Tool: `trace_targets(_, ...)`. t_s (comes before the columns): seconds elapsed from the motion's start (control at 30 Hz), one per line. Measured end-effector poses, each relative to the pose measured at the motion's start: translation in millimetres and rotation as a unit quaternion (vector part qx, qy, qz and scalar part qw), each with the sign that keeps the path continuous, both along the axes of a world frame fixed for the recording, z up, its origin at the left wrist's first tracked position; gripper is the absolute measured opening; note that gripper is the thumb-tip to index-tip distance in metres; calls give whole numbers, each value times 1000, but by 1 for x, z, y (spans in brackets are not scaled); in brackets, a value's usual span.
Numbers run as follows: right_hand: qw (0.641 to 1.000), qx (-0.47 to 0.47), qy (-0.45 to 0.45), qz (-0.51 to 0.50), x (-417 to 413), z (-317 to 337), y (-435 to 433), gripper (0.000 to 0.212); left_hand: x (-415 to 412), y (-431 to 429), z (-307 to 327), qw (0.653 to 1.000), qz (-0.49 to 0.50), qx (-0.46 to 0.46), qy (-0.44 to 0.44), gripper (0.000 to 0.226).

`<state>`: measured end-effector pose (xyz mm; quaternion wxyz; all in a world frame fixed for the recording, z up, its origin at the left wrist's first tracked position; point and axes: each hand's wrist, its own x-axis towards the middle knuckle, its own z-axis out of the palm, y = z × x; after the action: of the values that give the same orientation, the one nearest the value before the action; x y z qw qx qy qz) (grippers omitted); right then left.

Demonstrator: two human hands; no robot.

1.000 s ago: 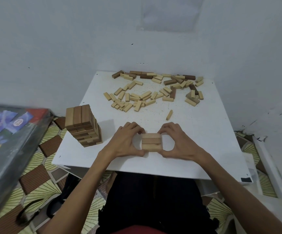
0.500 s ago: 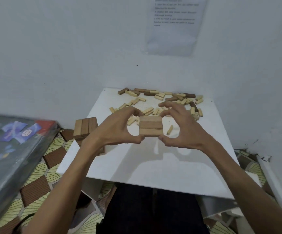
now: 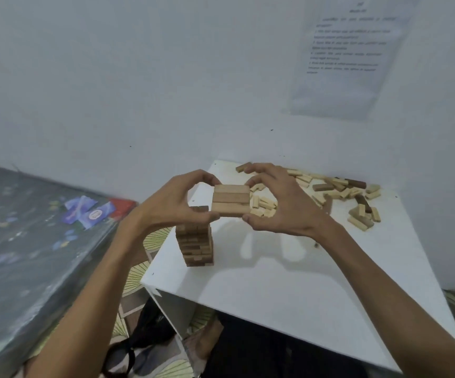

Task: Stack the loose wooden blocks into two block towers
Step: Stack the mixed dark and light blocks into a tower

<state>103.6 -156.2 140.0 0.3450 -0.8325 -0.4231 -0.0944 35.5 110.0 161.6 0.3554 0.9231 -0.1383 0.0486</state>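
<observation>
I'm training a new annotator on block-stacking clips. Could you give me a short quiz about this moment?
1. True or false: only the left hand holds the row of three blocks, and the right hand is idle.
2. Where does the tower stand on the table? A) near its left edge B) at its centre C) at its right edge
3. Fill in: the loose blocks lie along the table's ___ side, by the wall.
Key: 1 false, both hands pinch the row between them; 2 A; 3 far.
</observation>
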Motion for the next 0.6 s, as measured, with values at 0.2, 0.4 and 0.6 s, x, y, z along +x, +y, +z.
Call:
trace_targets(0.2, 999, -20, 32, 14, 3, -13, 49, 60, -7, 47, -23, 998, 29, -45, 23, 53)
trace_targets(0.4, 997, -57, 51, 30, 3, -27, 73, 61, -13, 69, -46, 996, 47, -54, 44, 55)
trace_targets(0.6, 995, -69, 62, 31, 6, -36, 82, 63, -12, 79, -62, 996, 52, -54, 42, 58)
